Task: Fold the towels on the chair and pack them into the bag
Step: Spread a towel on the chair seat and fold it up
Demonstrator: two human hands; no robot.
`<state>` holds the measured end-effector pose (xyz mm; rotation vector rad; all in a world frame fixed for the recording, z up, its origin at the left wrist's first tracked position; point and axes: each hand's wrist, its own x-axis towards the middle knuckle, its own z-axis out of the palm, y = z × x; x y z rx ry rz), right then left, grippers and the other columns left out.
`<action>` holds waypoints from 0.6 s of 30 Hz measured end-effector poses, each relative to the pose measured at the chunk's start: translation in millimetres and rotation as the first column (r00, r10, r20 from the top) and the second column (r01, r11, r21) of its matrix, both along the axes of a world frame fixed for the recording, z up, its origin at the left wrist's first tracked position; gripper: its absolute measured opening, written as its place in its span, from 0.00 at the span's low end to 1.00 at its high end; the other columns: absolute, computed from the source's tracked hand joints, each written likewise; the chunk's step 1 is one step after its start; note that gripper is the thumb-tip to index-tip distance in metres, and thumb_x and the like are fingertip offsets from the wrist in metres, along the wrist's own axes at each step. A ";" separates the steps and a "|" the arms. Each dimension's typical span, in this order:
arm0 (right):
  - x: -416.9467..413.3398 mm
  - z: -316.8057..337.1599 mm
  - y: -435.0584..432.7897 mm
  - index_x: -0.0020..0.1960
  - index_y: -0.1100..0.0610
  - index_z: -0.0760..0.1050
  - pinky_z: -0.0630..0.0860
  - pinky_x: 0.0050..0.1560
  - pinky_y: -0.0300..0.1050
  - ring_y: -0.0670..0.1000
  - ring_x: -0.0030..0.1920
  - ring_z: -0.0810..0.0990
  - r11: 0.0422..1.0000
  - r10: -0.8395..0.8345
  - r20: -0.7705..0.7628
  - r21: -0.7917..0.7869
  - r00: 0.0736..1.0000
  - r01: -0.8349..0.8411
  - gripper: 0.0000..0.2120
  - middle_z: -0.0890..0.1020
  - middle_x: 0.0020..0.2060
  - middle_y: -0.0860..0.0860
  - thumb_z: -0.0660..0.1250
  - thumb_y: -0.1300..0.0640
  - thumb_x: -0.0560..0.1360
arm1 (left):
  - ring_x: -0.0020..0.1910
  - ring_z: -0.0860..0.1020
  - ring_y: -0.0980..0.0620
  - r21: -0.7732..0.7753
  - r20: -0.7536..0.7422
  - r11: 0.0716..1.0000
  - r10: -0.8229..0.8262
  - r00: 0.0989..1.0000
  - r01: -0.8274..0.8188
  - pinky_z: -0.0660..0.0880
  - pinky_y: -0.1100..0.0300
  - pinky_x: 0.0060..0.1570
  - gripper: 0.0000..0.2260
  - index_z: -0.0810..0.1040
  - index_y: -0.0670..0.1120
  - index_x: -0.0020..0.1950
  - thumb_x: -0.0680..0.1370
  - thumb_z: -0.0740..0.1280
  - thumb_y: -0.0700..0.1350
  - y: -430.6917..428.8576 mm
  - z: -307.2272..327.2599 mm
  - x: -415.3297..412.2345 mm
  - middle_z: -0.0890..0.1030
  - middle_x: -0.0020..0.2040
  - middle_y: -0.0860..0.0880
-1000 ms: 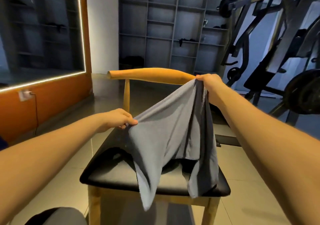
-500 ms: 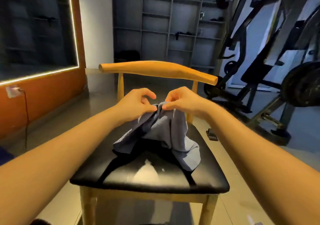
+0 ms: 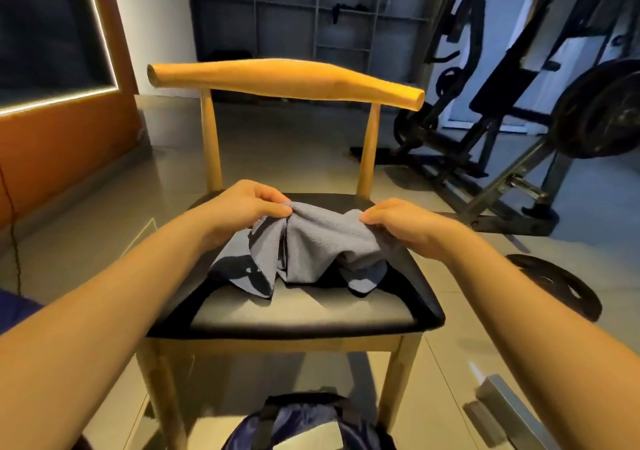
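The grey towel (image 3: 308, 252) lies crumpled on the back half of the chair (image 3: 311, 314) seat, its corners lost in its own folds. My left hand (image 3: 242, 207) pinches its upper edge towards the seat's back left, thumb against fingertips. My right hand (image 3: 405, 224) grips the other end near the right edge, fingers partly buried in cloth. Below the seat's front edge the dark blue bag (image 3: 298, 418) is cut off; I cannot see inside it.

Grey towel (image 3: 311, 248), black-seated tan wooden chair (image 3: 287, 78), navy blue bag (image 3: 311, 422), orange wall (image 3: 62, 137).
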<state>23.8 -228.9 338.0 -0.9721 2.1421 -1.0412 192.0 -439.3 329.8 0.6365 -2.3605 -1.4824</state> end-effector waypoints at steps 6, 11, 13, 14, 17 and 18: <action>-10.7 -1.2 34.1 0.47 0.64 0.79 0.71 0.46 0.45 0.51 0.43 0.77 0.988 0.144 -0.079 0.076 0.986 -0.138 0.09 0.81 0.42 0.62 0.73 0.57 0.75 | 0.41 0.78 0.53 0.124 -0.142 0.912 0.406 0.903 -0.391 0.72 0.63 0.37 0.05 0.85 0.43 0.48 0.79 0.70 0.37 -3.2 -4.6 -10.4 0.83 0.44 0.47; -16.0 -9.0 48.7 0.50 0.65 0.80 0.71 0.33 0.37 0.46 0.31 0.76 0.981 0.186 -0.128 0.087 0.974 -0.176 0.11 0.80 0.33 0.53 0.76 0.59 0.74 | 0.41 0.80 0.50 0.312 -0.238 0.791 0.601 0.763 -0.526 0.76 0.61 0.37 0.07 0.85 0.45 0.45 0.77 0.70 0.35 -10.7 -8.4 -11.2 0.83 0.43 0.46; -19.7 -13.4 51.6 0.51 0.62 0.82 0.75 0.37 0.39 0.47 0.36 0.80 0.980 0.182 -0.106 0.099 0.978 -0.172 0.10 0.83 0.37 0.53 0.77 0.57 0.73 | 0.39 0.80 0.51 0.382 -0.279 0.746 0.656 0.702 -0.546 0.76 0.63 0.36 0.07 0.84 0.43 0.45 0.77 0.69 0.33 -12.5 -8.3 -13.7 0.82 0.41 0.47; -21.4 -14.5 53.9 0.51 0.60 0.84 0.77 0.40 0.40 0.48 0.40 0.83 0.982 0.169 -0.072 0.095 0.983 -0.162 0.10 0.86 0.41 0.55 0.77 0.57 0.73 | 0.39 0.80 0.51 0.411 -0.301 0.726 0.679 0.670 -0.552 0.77 0.64 0.35 0.07 0.84 0.43 0.47 0.77 0.68 0.33 -13.7 -8.2 -15.9 0.81 0.41 0.47; -24.1 -17.4 60.1 0.51 0.64 0.83 0.74 0.42 0.42 0.54 0.44 0.81 0.980 0.176 0.120 0.070 0.977 -0.185 0.09 0.85 0.45 0.58 0.74 0.59 0.75 | 0.46 0.82 0.49 0.447 -0.369 0.712 0.698 0.614 -0.541 0.80 0.61 0.42 0.09 0.85 0.45 0.49 0.77 0.67 0.34 -16.9 -7.9 -21.8 0.83 0.45 0.47; -24.2 -20.1 60.4 0.52 0.65 0.82 0.71 0.42 0.44 0.56 0.44 0.77 0.983 0.166 0.146 0.054 0.975 -0.176 0.09 0.83 0.45 0.59 0.73 0.59 0.76 | 0.47 0.82 0.49 0.418 -0.367 0.734 0.676 0.639 -0.536 0.80 0.60 0.44 0.09 0.85 0.46 0.48 0.78 0.67 0.35 -16.7 -8.4 -23.3 0.84 0.46 0.47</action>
